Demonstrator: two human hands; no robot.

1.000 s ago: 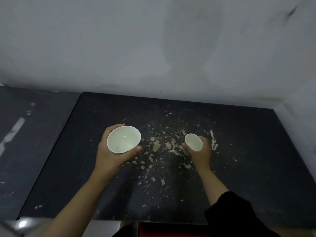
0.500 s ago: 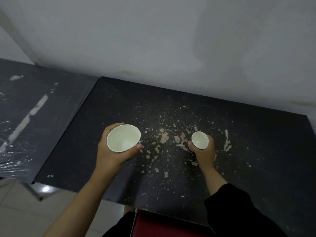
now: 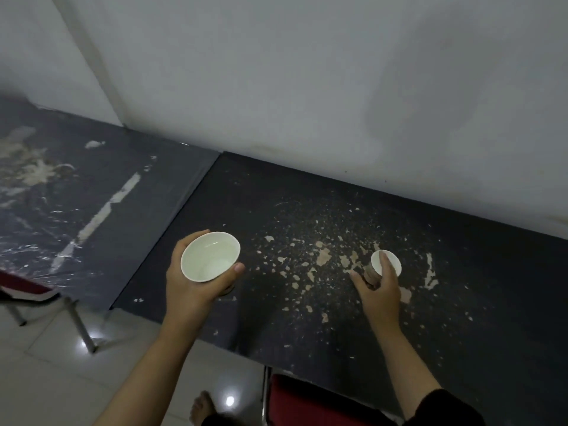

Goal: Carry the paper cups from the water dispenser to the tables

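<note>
Left hand (image 3: 196,284) wrapped round white round paper cup (image 3: 210,256) — held above black chipped table (image 3: 307,210). Right hand (image 3: 376,287) fingers loosened — second small white paper cup (image 3: 388,262) standing between them.

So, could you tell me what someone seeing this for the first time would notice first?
Probably the two white paper cups against the dark table: the left hand holds the left cup above the table's near left corner, while the right hand rests on the right cup, which looks set down further right. Next would be the pale peeling patches scattered over the tabletop between the cups.
</note>
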